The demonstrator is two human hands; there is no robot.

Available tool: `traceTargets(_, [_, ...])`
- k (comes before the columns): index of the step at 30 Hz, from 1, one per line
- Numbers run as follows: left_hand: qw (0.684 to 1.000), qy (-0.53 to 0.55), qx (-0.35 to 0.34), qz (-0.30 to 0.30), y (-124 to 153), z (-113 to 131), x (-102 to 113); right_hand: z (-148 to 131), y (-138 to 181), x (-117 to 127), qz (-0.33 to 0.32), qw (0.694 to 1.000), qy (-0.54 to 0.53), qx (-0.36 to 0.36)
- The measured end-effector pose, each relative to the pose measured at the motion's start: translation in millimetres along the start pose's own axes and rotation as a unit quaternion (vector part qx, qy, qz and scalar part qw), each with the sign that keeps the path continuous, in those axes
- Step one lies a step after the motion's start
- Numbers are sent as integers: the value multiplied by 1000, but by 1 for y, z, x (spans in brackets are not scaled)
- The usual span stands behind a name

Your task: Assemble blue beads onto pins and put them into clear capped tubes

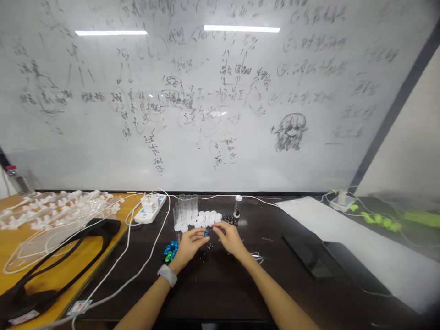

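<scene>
Clock centred on the shiny blue ball (206, 233) between the hands, 12 toward the whiteboard (220, 178). Left to right:

White plastic parts (44, 215) just past 9, spread on the yellow-brown tabletop. Black strap (108, 225) about 9, trailing off toward 8. White power strip (154, 208) near 10, adapter (148, 203) plugged in, cable looping down past 9. Loose blue and green balls (172, 248) at 8, clustered just beside the left wrist. Clear tubes (185, 206) near 11, standing upright in a group.

Left hand (189, 244) comes in from 8: fingers bent over, thumb nearly meeting them, blue ball pinched at the tips. Ball is above the dark table, just short of the white caps (208, 216), which sit at 12. It looks round, no clear long axis; pointing direction unreadable at this size.

Right hand (229, 236) at 3: thumb and index almost together, tips near the ball from its right. Can't tell if they grip anything or touch it.

Small black parts (231, 220) at 2. White-capped vial (237, 206) between 1 and 2, upright, black bits inside. Two dark phone-like slabs (307, 256) just past 3, long axes slanting 10 to 4
</scene>
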State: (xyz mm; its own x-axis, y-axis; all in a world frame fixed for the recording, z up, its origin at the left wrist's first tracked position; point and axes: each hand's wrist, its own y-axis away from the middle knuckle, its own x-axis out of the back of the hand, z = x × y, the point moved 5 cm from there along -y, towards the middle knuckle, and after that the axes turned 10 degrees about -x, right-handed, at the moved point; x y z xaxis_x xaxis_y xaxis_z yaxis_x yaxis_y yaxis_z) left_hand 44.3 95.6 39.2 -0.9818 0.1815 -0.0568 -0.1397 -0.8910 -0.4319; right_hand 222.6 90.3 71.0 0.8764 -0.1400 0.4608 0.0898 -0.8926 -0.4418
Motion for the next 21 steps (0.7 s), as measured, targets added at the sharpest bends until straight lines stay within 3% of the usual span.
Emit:
traceTargets(3, [1000,0,8,-3,0,-1,-1,6,-4,28,-15,999,29,-7])
traceTargets(6, [1000,7,12,-5,0,-1,-1,13,4,49,-94,992,80,-13])
traceTargets(13, [999,26,22,-5,-3,-5,0,28,37,74,-214,959,185,-5])
traceTargets(18, [999,23,22,-10,-3,-7,1,37,39,90,-170,960,218,-47])
traceTargets(21, [999,22,24,-13,-3,-8,0,42,37,87,-141,965,211,-61])
